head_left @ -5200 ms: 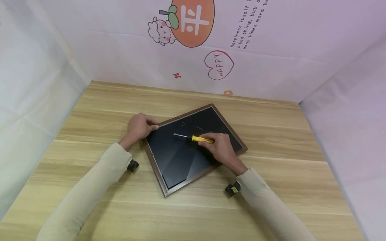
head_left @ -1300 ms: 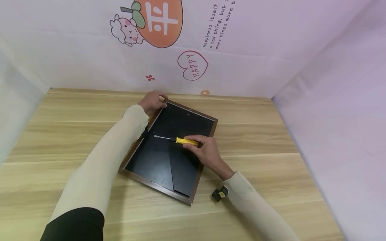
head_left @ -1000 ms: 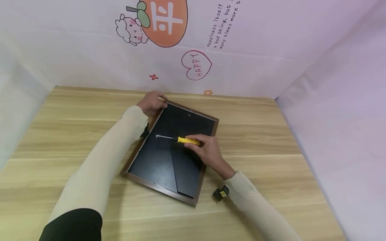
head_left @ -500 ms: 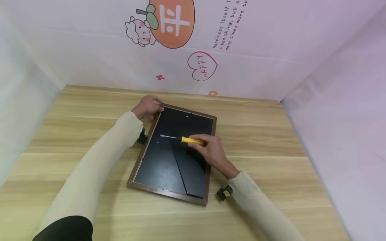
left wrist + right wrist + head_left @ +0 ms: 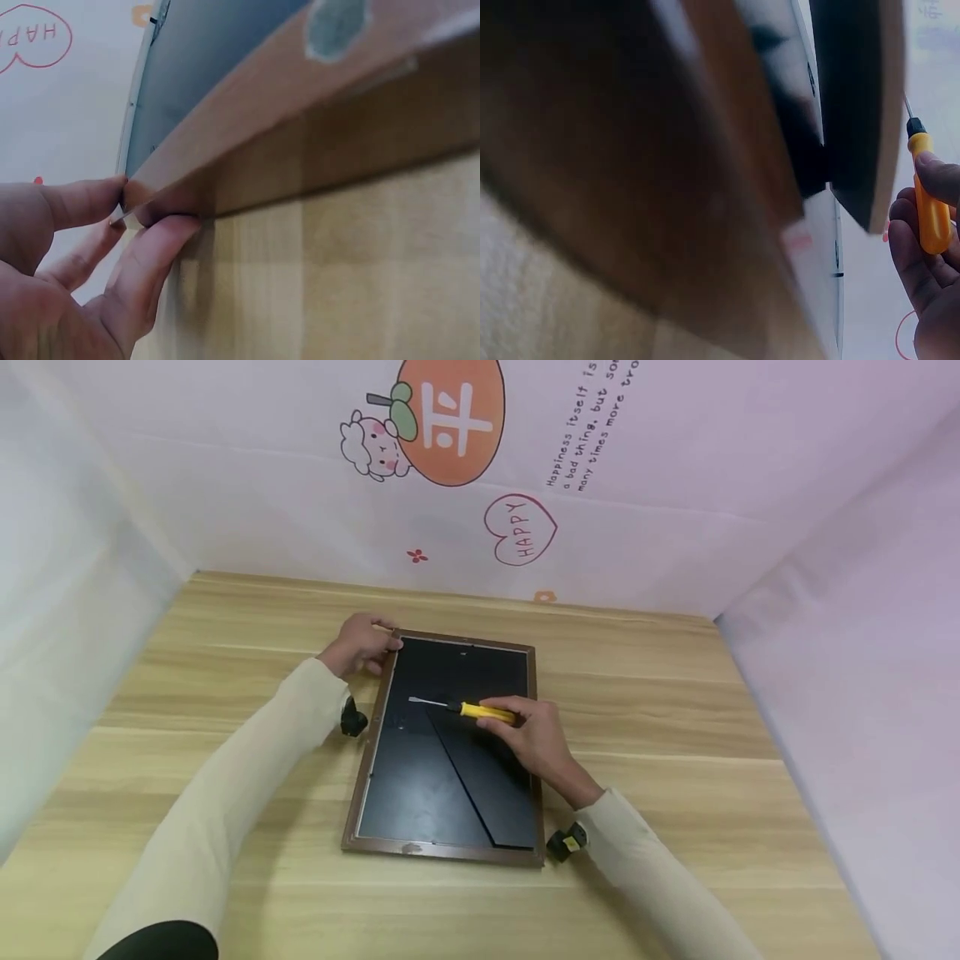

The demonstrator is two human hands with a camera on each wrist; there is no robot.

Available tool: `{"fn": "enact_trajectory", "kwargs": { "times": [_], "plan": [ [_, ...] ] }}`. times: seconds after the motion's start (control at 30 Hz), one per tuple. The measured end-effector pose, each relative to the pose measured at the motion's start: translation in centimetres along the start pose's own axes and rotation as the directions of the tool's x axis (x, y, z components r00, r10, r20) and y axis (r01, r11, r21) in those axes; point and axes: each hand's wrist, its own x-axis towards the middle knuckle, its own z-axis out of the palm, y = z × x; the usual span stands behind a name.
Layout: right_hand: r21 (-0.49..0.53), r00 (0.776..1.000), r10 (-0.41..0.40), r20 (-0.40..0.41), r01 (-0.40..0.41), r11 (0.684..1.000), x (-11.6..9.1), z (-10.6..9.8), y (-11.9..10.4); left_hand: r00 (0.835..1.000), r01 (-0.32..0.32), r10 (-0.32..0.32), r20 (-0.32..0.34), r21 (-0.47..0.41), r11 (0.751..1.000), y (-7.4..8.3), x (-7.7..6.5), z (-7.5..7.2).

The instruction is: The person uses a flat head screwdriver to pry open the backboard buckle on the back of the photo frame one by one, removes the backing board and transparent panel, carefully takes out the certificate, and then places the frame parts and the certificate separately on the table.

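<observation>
A brown-edged picture frame (image 5: 366,760) lies on the table, its black backing (image 5: 420,777) facing up. A dark stand flap (image 5: 498,793) lies along the backing and juts out from it in the right wrist view. My left hand (image 5: 363,642) grips the frame's far left corner; the left wrist view shows thumb and fingers pinching that corner (image 5: 139,191). My right hand (image 5: 540,735) holds a yellow-handled screwdriver (image 5: 480,711) over the backing, its flat tip pointing left. In the right wrist view, fingers and thumb wrap the yellow handle (image 5: 932,217).
Wood-grain table (image 5: 660,693) extends around the frame. A white printed cloth wall (image 5: 637,552) rises behind, with plain cloth walls left and right. Small black cameras (image 5: 352,718) sit at both wrists. The frame's near rim has a pale chipped patch (image 5: 337,26).
The frame has turned counterclockwise, from slanted to nearly square with the table. My left hand has moved left and nearer with its corner; the screwdriver stays over the backing. The head view has shifted.
</observation>
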Motion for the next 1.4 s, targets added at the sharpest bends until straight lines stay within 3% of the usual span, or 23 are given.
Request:
{"fn": "enact_trajectory", "kwargs": {
  "times": [0.27, 0.53, 0.8, 1.03, 1.4],
  "plan": [
    [-0.013, 1.0, -0.003, -0.005, 0.003, 1.0, -0.1, -0.3, 0.0, 0.999, 0.034, -0.036, -0.008, -0.126, 0.991, -1.6, -0.9, -0.8],
    [0.01, 1.0, -0.023, 0.005, 0.023, 1.0, 0.0, -0.9, -0.4, 0.998, 0.042, -0.049, -0.03, -0.192, 0.981, -2.6, -1.9, -1.0],
    [-0.125, 0.985, -0.024, 0.169, 0.046, 0.991, -0.8, -1.0, -1.5, 0.996, 0.036, -0.054, -0.076, -0.227, 0.973, -2.6, -3.0, -0.8],
    [-0.179, 0.927, -0.079, 0.367, 0.154, 0.972, -1.9, -0.4, -2.4, 0.994, 0.03, -0.05, -0.096, -0.207, 0.978, -2.8, -3.1, -0.8],
    [-0.214, 0.91, -0.095, 0.403, 0.194, 0.957, -2.4, 1.4, -3.5, 0.992, 0.025, -0.048, -0.118, -0.186, 0.982, -3.2, -3.0, -0.6]
  ]
}}
